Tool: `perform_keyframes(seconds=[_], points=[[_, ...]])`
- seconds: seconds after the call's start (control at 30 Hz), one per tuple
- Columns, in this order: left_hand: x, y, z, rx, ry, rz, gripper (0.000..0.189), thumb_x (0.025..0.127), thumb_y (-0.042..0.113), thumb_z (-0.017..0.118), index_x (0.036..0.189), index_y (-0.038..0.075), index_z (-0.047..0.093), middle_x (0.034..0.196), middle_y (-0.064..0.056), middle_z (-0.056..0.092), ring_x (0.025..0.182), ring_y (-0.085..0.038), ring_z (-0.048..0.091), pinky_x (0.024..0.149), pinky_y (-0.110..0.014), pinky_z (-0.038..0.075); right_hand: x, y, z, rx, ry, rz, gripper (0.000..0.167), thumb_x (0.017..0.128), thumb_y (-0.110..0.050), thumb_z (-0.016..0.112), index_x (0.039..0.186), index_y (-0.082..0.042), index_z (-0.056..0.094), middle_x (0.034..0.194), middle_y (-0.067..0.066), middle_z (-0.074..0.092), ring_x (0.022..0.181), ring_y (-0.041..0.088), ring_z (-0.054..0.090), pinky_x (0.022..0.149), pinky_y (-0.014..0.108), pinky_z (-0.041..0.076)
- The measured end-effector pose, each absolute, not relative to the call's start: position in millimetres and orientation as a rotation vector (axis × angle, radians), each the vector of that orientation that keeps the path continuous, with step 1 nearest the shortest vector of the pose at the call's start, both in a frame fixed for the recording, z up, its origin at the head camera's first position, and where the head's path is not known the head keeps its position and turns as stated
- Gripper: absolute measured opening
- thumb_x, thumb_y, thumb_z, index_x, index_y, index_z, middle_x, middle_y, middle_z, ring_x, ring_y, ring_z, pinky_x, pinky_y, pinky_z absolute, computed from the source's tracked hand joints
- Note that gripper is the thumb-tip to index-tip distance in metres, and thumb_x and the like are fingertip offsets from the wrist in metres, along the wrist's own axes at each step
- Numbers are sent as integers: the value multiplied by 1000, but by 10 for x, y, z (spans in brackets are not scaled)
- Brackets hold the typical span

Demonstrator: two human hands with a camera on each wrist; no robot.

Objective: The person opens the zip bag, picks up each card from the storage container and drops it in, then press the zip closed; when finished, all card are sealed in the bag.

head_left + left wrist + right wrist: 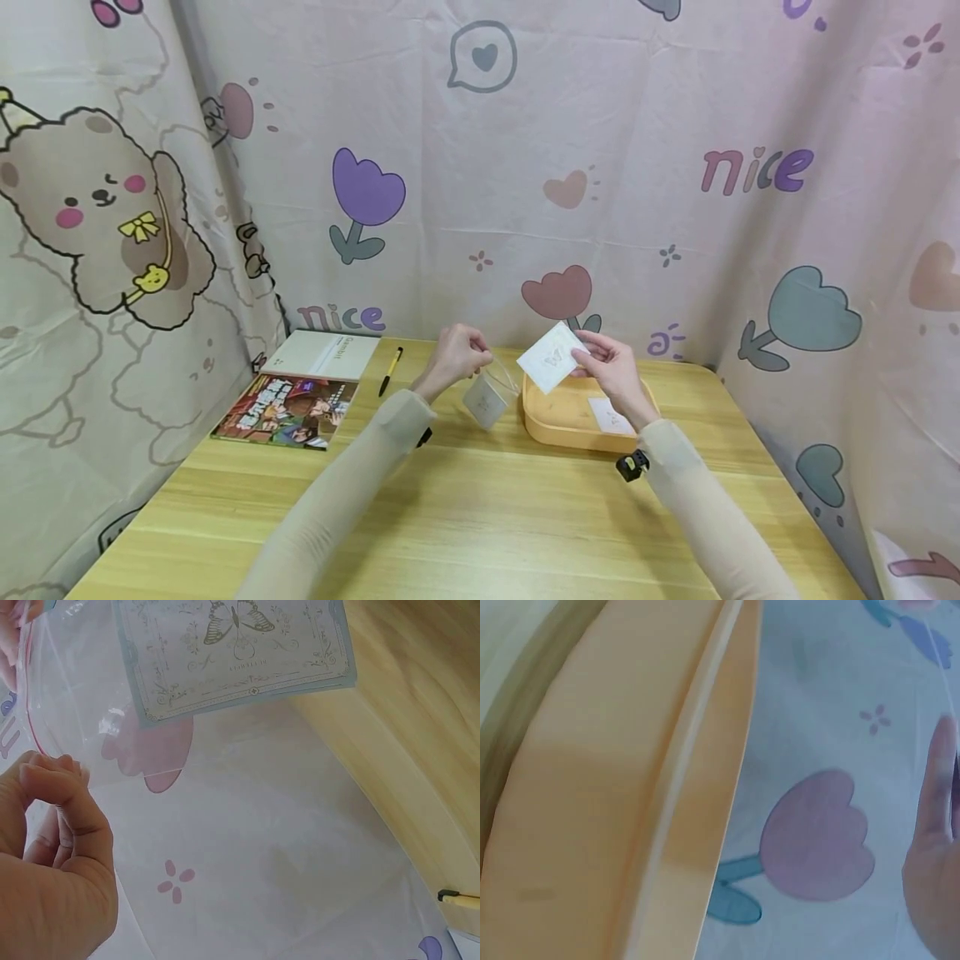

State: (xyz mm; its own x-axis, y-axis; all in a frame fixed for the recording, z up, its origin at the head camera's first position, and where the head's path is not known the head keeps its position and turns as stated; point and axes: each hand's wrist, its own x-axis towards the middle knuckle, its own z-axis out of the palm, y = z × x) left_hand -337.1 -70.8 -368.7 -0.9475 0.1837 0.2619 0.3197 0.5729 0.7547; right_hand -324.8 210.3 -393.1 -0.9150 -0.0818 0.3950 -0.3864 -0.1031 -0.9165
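My left hand (456, 360) pinches the edge of a clear zip bag (82, 697) with a red seal line. Inside the bag hangs a pale card (486, 404) with a butterfly print, shown close in the left wrist view. My right hand (611, 367) holds a white square card (551, 357), also printed with a butterfly, between thumb and fingers. That card is tilted above the yellow tray (562, 436). Another white card (611, 417) lies in the tray. In the right wrist view the hand is cut off at the right edge, and its card is out of sight.
On the left of the wooden table (450, 517) lie a colourful comic-style book (288, 410) and a pale book (318, 354). A yellow and black pen (391, 372) is beside them. A printed curtain (480, 167) hangs behind the table and at both sides.
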Motion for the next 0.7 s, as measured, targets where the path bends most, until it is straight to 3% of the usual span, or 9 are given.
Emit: perform_keyframes(seconds=[0.3,0.6,0.7], points=[[-3385,-684,-3700,-465,-2617,-1277,6,78,4,68,74,8,72,65,-3,68,50,-14,62,43,-23,52,-3130,1816,-3904,447,-1816,2113,41,86,8,66,125,15,55,82,-3,73,68,11,69,60,29,61],[-3374,-653,-3687,-468,-2621,-1290,6,77,5,68,74,7,72,65,-2,68,49,-13,61,43,-23,52,-3098,1609,-3967,420,-1783,2027,34,85,9,66,119,9,57,84,2,68,69,12,68,60,32,62],[-3376,-642,-3684,-453,-2635,-1308,5,77,5,68,75,7,73,66,-2,69,50,-14,62,44,-23,53,-3057,1573,-3953,413,-1803,2004,33,86,9,65,118,9,57,87,11,67,71,13,67,64,42,62]])
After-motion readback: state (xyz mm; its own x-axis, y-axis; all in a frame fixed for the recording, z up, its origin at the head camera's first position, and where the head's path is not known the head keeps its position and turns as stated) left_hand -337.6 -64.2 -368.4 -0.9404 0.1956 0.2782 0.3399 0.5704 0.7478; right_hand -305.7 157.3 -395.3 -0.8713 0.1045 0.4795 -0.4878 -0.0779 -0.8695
